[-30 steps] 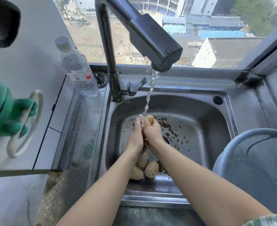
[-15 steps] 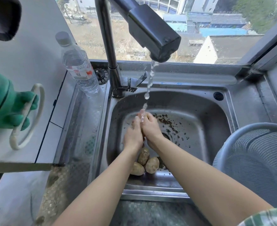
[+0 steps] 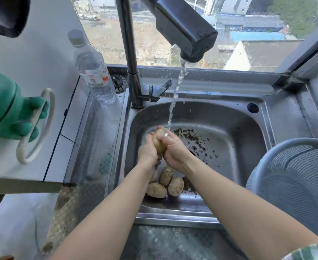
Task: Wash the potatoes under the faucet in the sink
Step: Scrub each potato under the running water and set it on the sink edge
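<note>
Under the running faucet, over the sink, your left hand and right hand clasp one potato between them; three more potatoes lie at the basin's near edge.

A wide window shows sunlit buildings and bare ground; a white wall stands left.

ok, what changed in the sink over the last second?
The held potato has turned between the palms. It was nearly hidden half a second ago and now shows most of one side. The left hand and right hand still grip it under the stream. Loose potatoes unmoved, faucet still running.
</note>
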Demonstrator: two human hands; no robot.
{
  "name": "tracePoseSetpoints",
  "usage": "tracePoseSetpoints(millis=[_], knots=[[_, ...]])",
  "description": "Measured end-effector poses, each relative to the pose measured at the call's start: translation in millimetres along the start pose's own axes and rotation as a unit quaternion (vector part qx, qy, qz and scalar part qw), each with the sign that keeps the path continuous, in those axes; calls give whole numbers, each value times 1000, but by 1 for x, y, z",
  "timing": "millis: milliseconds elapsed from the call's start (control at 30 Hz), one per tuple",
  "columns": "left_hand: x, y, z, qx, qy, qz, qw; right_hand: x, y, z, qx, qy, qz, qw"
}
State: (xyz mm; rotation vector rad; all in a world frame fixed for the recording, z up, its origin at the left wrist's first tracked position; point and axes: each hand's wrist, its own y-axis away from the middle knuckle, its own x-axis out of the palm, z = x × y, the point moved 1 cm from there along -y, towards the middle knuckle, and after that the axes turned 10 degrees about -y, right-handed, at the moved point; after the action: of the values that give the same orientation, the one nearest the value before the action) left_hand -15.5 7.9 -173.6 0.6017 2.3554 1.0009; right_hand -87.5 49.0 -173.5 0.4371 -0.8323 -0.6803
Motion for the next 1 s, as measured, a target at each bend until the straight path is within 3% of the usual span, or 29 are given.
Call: tracePoseSetpoints(millis=[133, 267, 367, 467, 567, 667, 833, 933, 1000], knots=[[2, 7, 4, -39, -18, 62, 997, -1, -9, -3, -40, 85, -88, 992], [6, 9, 6, 25, -63, 82, 994, -4, -13, -2, -7, 101, -162, 982], [4, 6, 1, 40, -64, 45, 996, -7, -12, -7, -15, 35, -97, 995], [2, 6, -1, 8, -51, 10, 999, -5, -10, -8, -35, 61, -55, 996], [10, 5, 4, 76, -52, 9, 996, 1, -16, 1, -69, 71, -130, 987], [16, 5, 1, 140, -85, 32, 986, -2, -22, 4, -46, 34, -170, 984], [12, -6, -4, 58, -45, -28, 997, -9, -19, -3, -66, 54, -94, 992], [12, 1, -3, 74, -21, 2, 997, -6, -23, 4, -70, 43, -150, 985], [15, 5, 0, 110, 8, 34, 993, -8, -27, 10, -15, 5, -193, 981]])
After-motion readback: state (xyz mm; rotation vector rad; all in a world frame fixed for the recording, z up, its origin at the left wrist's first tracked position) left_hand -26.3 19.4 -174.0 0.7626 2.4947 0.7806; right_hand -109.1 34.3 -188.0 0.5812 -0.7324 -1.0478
